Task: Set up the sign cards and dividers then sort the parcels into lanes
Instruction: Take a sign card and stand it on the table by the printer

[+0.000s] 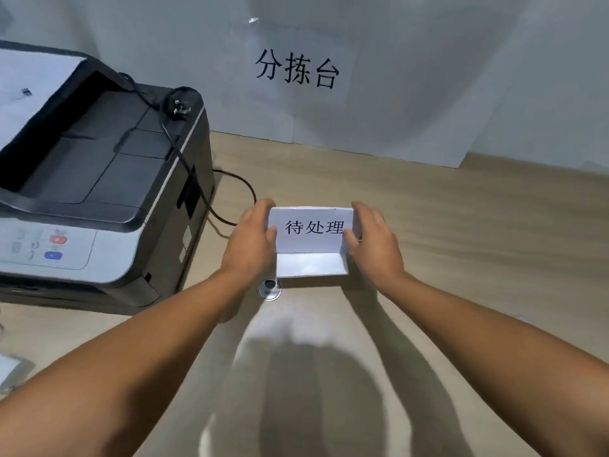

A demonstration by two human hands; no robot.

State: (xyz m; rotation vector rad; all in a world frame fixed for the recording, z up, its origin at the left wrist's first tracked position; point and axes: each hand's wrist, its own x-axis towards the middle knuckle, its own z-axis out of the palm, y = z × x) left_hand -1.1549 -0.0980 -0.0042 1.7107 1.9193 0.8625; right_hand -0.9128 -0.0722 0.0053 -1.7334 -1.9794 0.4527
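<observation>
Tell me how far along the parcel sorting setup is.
Early. A wall sign is already up. The left hand and right hand are holding one folded sign card by its ends, upright on the table. No dividers or parcels are in view, so those steps remain.

Folded white card (313, 229), printed 待处理: upright on table (461, 242), front flap flat toward viewer, pinched at both side edges.
</observation>
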